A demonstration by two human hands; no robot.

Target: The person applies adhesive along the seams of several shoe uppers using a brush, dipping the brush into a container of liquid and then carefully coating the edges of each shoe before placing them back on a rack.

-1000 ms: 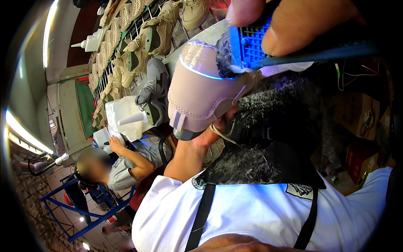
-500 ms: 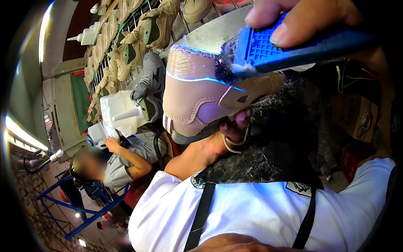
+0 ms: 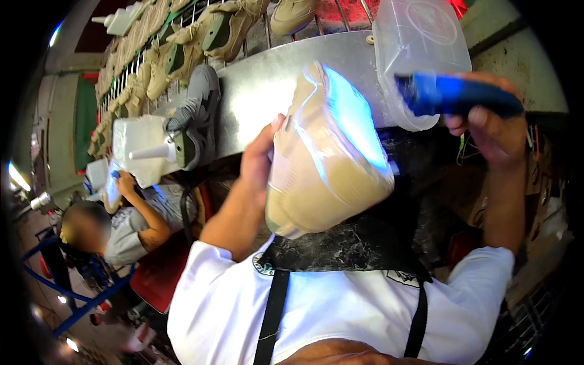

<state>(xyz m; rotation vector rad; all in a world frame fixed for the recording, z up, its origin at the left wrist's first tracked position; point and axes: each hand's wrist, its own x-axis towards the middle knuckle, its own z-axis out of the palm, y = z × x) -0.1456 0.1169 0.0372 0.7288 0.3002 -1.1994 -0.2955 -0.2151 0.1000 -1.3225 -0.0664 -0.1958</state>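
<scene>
A tan shoe (image 3: 316, 191), its sole side lit bright blue-white, is tilted up in front of my chest. My left hand (image 3: 258, 152) grips it from the left side; the fingers behind the shoe are hidden. To the right, apart from the shoe, my right hand (image 3: 486, 125) is closed around the handle of a blue brush (image 3: 459, 94). Its dark bristle end points left, in front of a clear plastic container (image 3: 420, 48).
A metal work surface (image 3: 255, 85) lies beyond the shoe. A grey shoe (image 3: 201, 115) and a whitish plastic container (image 3: 137, 131) with a nozzle stand at left. Several tan shoes (image 3: 231, 30) line a rack behind. Another person in grey (image 3: 137, 237) sits at left.
The brush has come off the shoe and moved right and down with my right hand. My left hand has turned the shoe, bringing its glowing sole side into view.
</scene>
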